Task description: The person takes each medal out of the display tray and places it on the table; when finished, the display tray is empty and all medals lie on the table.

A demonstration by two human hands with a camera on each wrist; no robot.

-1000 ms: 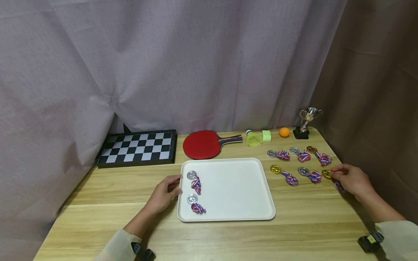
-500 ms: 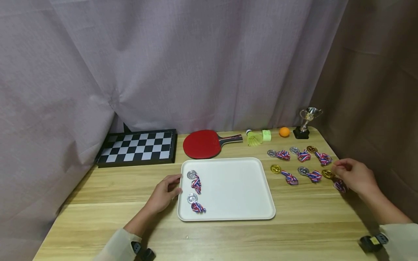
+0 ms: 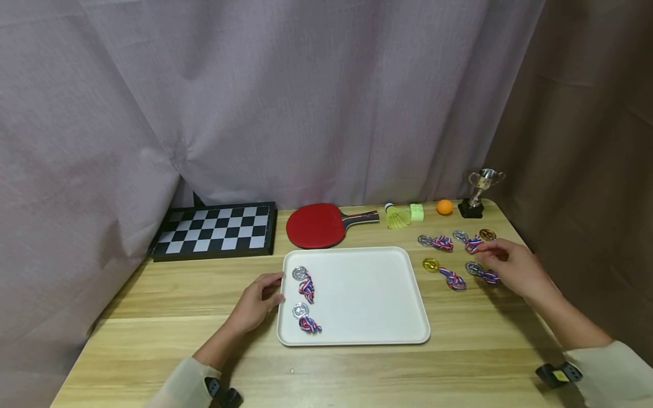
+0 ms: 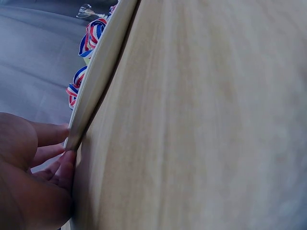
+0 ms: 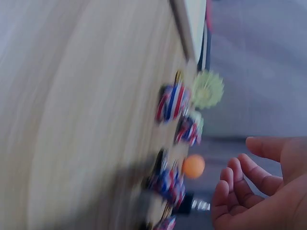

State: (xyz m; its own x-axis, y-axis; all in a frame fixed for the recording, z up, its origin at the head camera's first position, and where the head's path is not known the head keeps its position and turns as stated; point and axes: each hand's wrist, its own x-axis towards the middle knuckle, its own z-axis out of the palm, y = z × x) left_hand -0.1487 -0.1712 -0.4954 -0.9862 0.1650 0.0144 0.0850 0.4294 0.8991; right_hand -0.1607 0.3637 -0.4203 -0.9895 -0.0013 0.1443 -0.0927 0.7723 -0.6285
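Compared with half a second ago, the right hand (image 3: 512,265) has moved to the left and a little away from the person; it now hangs over the group of medals, and it hides the gold medal and its ribbon that lay at the right end of the near row. On the left nothing has changed place.

From the left side: a folded chessboard (image 3: 215,230) lies at the back of the wooden table (image 3: 168,294). The left hand (image 3: 253,303) rests on the table at the left rim of the white tray (image 3: 367,294), its fingers bent and touching the rim; the left wrist view shows the fingertips (image 4: 67,158) against the tray edge. Inside the tray, near that rim, lie two silver medals (image 3: 300,273) with red, white and blue ribbons.

Behind the tray are a red table tennis paddle (image 3: 321,224), a yellow-green shuttlecock (image 3: 395,215), an orange ball (image 3: 444,207) and a small trophy cup (image 3: 479,190).

On the right of the tray a gold medal (image 3: 431,263) and a silver medal (image 3: 474,267) lie in the near row. The right hand holds nothing; its fingers are loosely bent and apart, just above the silver medal and the ribbons beside it.
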